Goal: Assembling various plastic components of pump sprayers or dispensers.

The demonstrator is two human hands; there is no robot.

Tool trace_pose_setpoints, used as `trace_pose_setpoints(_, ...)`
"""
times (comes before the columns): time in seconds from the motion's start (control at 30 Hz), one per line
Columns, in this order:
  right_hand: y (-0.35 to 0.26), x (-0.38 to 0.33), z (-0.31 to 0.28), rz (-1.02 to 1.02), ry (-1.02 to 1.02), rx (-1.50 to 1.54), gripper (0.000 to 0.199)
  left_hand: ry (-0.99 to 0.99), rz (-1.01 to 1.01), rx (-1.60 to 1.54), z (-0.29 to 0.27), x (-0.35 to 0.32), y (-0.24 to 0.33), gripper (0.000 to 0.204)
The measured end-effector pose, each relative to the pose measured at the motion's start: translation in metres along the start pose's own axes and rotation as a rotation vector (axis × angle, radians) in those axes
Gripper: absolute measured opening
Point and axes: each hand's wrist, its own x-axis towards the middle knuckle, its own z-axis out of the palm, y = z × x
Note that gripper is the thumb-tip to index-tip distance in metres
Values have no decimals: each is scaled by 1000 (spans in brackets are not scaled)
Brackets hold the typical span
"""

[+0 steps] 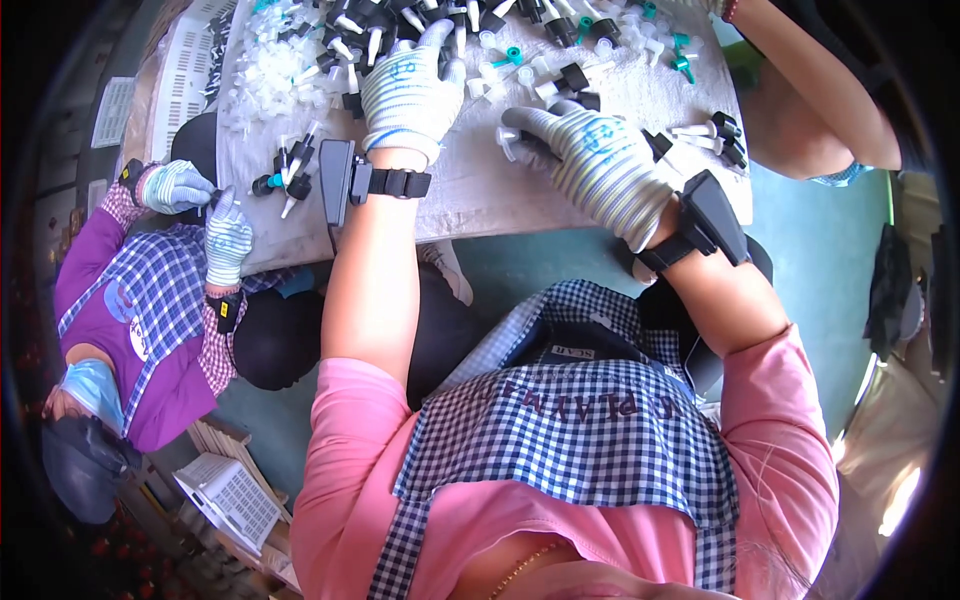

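Wearer's pink sleeves and checked apron fill the bottom; both forearms run up to the table [470, 190], grey-white cloth top, near edge bowed by the lens. Each wrist carries a black strapped device. Left hand [408, 92], striped knit glove, lies flat with fingers spread, reaching into the pile of small black-and-white plastic parts [440, 30] at the table's far side; whether it pinches any piece, can't tell. Right hand [590, 160], same glove, is curled with fingers pressed together around a small white part [508, 143] at its fingertips, over the table's middle. Teal pieces [512, 55] are scattered just beyond it. Bare cloth between the two hands and along the near edge is the only open room. Heap of clear plastic caps [268, 70] on the table's far left; white slotted trays [185, 75] past its left edge, contents not readable. Few black parts [290, 170] near the left corner. At that corner a co-worker in a purple top pinches a small part with both gloved hands [200, 200]. Another person's bare arm [820, 90] crosses the table's right end, with black parts [722, 135] close by.
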Motion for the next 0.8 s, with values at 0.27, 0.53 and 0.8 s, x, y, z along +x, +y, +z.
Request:
trace_pose_setpoints(0.27,18,2,-3,-27,-36,14,37,-24,-30,-29,-1,5,-1,36)
trace_pose_setpoints(0.53,20,18,-9,275,63,908,55,-235,218,-973,-23,-24,25,39)
trace_pose_setpoints(0.8,8,22,-21,387,-101,1016,38,-276,40,-651,-41,-17,3,46)
